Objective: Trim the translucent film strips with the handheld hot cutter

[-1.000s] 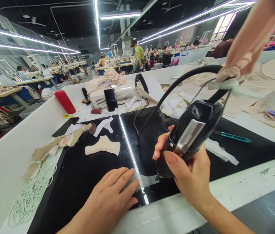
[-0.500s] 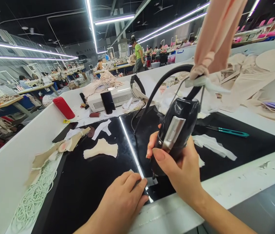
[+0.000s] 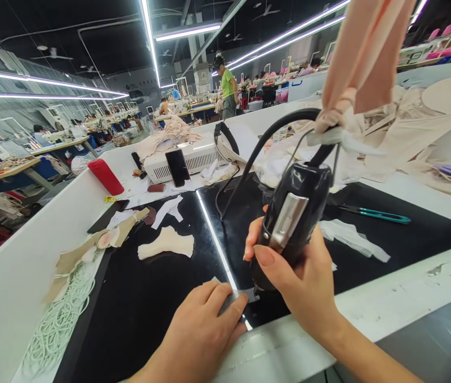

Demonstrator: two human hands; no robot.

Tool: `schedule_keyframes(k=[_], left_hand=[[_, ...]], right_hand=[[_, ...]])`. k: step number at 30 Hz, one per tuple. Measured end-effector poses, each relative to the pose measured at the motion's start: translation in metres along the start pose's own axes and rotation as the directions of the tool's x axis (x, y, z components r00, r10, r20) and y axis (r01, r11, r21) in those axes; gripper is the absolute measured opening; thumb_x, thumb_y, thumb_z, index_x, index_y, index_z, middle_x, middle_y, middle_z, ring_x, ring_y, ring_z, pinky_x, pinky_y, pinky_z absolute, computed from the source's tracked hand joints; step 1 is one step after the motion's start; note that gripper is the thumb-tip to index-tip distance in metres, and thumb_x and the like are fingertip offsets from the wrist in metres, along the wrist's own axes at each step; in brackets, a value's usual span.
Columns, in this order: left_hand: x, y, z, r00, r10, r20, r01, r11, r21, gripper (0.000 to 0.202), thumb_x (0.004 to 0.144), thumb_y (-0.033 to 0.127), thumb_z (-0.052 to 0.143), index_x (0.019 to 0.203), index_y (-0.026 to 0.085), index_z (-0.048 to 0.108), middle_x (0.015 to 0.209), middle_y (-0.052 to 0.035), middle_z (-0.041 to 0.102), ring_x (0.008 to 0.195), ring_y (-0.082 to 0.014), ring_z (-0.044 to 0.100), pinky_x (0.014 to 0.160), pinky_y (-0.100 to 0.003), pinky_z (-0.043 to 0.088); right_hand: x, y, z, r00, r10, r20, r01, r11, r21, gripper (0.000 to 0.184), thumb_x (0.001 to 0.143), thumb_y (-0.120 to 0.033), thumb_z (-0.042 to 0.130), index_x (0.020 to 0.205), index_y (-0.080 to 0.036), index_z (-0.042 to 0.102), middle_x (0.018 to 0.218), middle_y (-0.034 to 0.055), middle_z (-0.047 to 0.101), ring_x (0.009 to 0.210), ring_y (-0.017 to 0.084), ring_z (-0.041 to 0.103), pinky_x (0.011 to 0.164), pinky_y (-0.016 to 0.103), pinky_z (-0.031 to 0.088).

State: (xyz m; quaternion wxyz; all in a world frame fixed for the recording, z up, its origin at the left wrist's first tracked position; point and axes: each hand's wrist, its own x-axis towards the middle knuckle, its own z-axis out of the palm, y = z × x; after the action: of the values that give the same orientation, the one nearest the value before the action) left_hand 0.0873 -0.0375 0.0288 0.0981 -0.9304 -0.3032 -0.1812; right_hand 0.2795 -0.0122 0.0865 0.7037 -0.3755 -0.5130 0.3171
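My right hand [image 3: 307, 282] is wrapped around a black corded handheld electric tool [image 3: 295, 213] with a silver switch plate. The tool stands tilted, its lower end by the black work surface [image 3: 145, 314]. Peach fabric strips [image 3: 363, 69] are knotted at its top and stretch upward out of view. Just left of the tool's tip, my left hand [image 3: 205, 322] holds a small grey piece of fabric [image 3: 227, 302] down against the surface. Part of that piece is hidden under the fingers, and its right end lies close to the tip.
A cream fabric piece [image 3: 166, 243] and white scraps [image 3: 168, 211] lie left of centre. Teal thread snips [image 3: 383, 214] and white strips [image 3: 355, 239] are at right. Behind are a phone [image 3: 177, 167] and a white machine box [image 3: 157, 166]. Pale green cord [image 3: 61, 314] lies leftmost.
Both hands and the tool appear slightly farther right, partly from a small view shift. More of the grey piece shows beneath my left fingers. The distant person in green has changed posture.
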Motion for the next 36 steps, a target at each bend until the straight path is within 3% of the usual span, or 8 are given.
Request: schedule_keyframes(k=[13,18,29,36], left_hand=[[-0.004,-0.002,0.004,1.0,-0.017,-0.004,0.017,0.999,0.036,0.032,0.113,0.04,0.056,0.136,0.022,0.069,0.116,-0.0081,0.074,0.106,-0.0261,0.074,0.092,-0.04,0.066],[-0.005,-0.002,0.009,1.0,-0.017,-0.008,0.018,0.999,0.035,0.032,0.108,0.041,0.065,0.135,0.022,0.068,0.116,-0.0073,0.074,0.107,-0.0272,0.074,0.091,-0.04,0.065],[-0.001,0.008,0.011,1.0,-0.026,-0.002,0.027,0.999,0.041,0.032,0.11,0.039,0.061,0.137,0.024,0.066,0.114,-0.0065,0.071,0.105,-0.0248,0.07,0.088,-0.038,0.064],[0.001,0.009,0.013,0.999,-0.029,-0.017,0.03,0.999,0.033,0.027,0.109,0.036,0.063,0.132,0.023,0.067,0.11,-0.0064,0.072,0.1,-0.0252,0.071,0.081,-0.037,0.064]], right_hand=[[0.004,0.002,-0.003,1.0,0.012,-0.029,-0.012,1.0,0.011,0.04,0.085,-0.047,0.086,0.098,-0.03,0.052,0.075,-0.0044,0.068,0.056,0.016,0.063,0.047,0.029,0.054],[0.004,0.012,-0.004,0.999,0.013,-0.036,-0.01,0.998,0.061,0.041,0.087,-0.053,0.087,0.101,-0.03,0.057,0.082,-0.0045,0.073,0.062,0.015,0.067,0.057,0.029,0.06],[0.005,0.009,-0.004,0.998,-0.005,-0.061,0.008,0.998,0.059,0.035,0.087,-0.046,0.087,0.102,-0.03,0.06,0.082,-0.0049,0.075,0.057,0.014,0.067,0.052,0.027,0.059],[0.001,0.009,-0.011,0.998,0.04,-0.049,-0.035,0.995,0.096,0.039,0.087,-0.049,0.088,0.108,-0.03,0.062,0.085,-0.0035,0.073,0.062,0.015,0.067,0.053,0.029,0.058]])
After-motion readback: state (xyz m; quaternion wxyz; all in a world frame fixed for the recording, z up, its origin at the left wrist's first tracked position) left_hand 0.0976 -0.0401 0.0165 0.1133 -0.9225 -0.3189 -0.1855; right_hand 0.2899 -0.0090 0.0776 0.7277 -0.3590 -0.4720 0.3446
